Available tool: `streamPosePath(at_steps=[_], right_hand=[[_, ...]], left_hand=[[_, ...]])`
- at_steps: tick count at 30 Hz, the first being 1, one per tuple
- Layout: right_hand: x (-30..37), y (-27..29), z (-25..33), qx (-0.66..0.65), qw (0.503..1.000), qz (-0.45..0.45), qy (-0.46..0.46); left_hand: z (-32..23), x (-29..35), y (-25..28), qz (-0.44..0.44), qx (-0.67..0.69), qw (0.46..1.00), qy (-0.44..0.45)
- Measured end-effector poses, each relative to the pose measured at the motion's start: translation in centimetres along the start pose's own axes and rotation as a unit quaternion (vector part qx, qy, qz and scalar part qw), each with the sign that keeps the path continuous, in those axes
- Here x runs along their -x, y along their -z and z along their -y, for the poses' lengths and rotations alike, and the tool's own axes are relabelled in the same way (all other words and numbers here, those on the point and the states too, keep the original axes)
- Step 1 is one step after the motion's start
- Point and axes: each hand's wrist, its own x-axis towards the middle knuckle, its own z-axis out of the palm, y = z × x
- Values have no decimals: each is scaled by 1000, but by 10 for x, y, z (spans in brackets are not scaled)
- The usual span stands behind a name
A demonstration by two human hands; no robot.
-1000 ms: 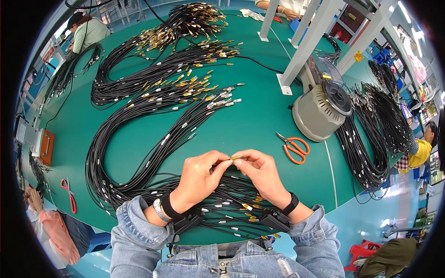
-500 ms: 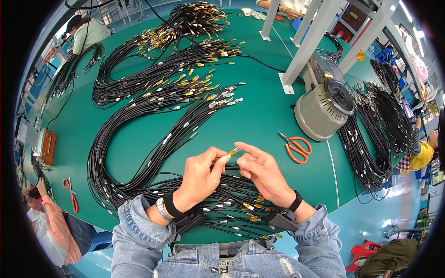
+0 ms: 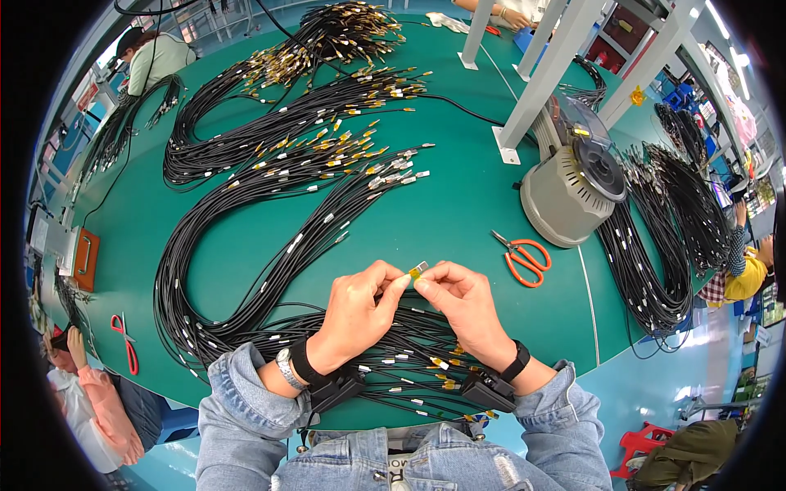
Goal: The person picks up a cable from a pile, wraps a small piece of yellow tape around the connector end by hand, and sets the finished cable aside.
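Note:
A small silver cable connector with yellow tape (image 3: 417, 271) is held up between my hands, above the middle of the green table (image 3: 409, 217). My left hand (image 3: 359, 309) pinches its yellow part between thumb and forefinger. On the other side, the thumb and bent forefinger of my right hand (image 3: 465, 309) close on the yellow tape too. Beneath both wrists spreads a bundle of black cables (image 3: 270, 323) with white tags; it loops round to the left, and its silver and yellow ends lie farther back.
Orange-handled scissors (image 3: 526, 260) lie to the right, near a round grey tape dispenser (image 3: 573, 196). Red scissors (image 3: 127, 344) rest at the left edge. More cable bundles (image 3: 246, 131) cover the back, others (image 3: 647, 254) the right. Grey metal posts (image 3: 544, 82) rise behind. Co-workers sit around.
My right forefinger, which was stretched out against the connector's tip, has bent and come down beside my left fingertips onto the yellow tape. The left hand has hardly moved.

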Motion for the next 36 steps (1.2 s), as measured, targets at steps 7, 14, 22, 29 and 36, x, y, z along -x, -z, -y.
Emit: streamPosePath(at_steps=[7,14,22,29,36], right_hand=[[2,-2,2,21,999,-11,26],[0,0,1,34,999,-19,8],[-1,4,-1,27,1000,-9,-5],[-1,3,-2,3,1000,3,4],[0,1,2,-2,1000,22,12]], left_hand=[[0,0,-3,-19,8,1000,-12],[-1,0,1,3,22,1000,22],[-3,-4,9,102,187,962,172],[2,-12,22,205,263,920,208],[3,-16,28,256,299,893,219]])
